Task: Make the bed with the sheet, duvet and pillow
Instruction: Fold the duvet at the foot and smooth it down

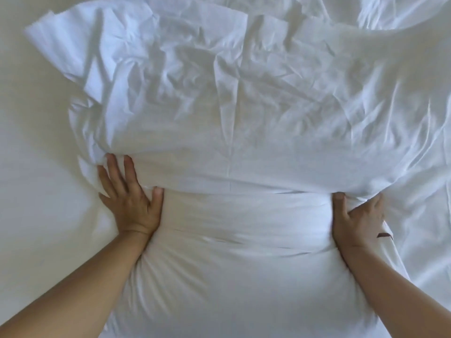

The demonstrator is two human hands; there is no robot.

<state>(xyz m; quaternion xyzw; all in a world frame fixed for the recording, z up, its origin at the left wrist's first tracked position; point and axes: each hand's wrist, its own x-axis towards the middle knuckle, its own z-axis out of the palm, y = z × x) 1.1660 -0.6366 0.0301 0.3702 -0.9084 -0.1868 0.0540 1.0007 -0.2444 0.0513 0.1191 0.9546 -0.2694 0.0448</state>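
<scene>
Only one label is in view: a small dark-red tag [385, 234] at approx. 4 o'clock, just beside the wrist of my right hand [358, 215]. It is too small to read, no letters visible.

The pillowcase [244, 118] is the container here. It is white, much wrinkled, and spreads from the centre up to 12 o'clock, w/ its open rim running across the middle. The pillow [244, 264] is partly inside it; the near half, towards 6 o'clock, sticks out bare.

My left hand [131, 203], at 9 o'clock of the pillow, lies flat w/ fingers straight and spread on the case, thumb at the rim. My right hand, at 3 o'clock, has its fingers curled into the rim cloth and grips it.

All lies on the white sheet [36, 191] of the bed.
</scene>
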